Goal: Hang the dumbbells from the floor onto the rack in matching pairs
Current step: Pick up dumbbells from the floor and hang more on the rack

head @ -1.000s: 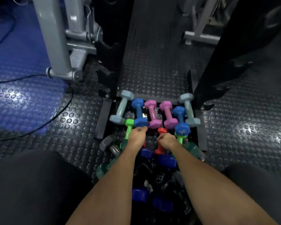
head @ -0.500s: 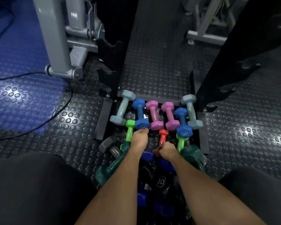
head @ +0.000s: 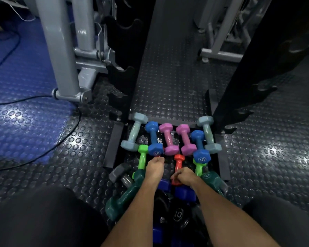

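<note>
Coloured dumbbells lie on the floor at the foot of the black rack: a grey-blue pair, a blue pair marked 5, a pink pair and a light green pair. My right hand grips the near end of a red dumbbell. My left hand has its fingers curled round a second red dumbbell. That one is almost wholly hidden, with only a red tip showing at the fingertips.
Dark teal dumbbells, a grey one, deep blue ones and a black one marked 10 are piled under my forearms. The rack's right upright has notched cradles. A grey machine frame and a black cable lie left.
My right hand has slid back along the red dumbbell toward me, so more of its handle shows. My left hand drew back slightly. The view has tilted up toward the rack.
</note>
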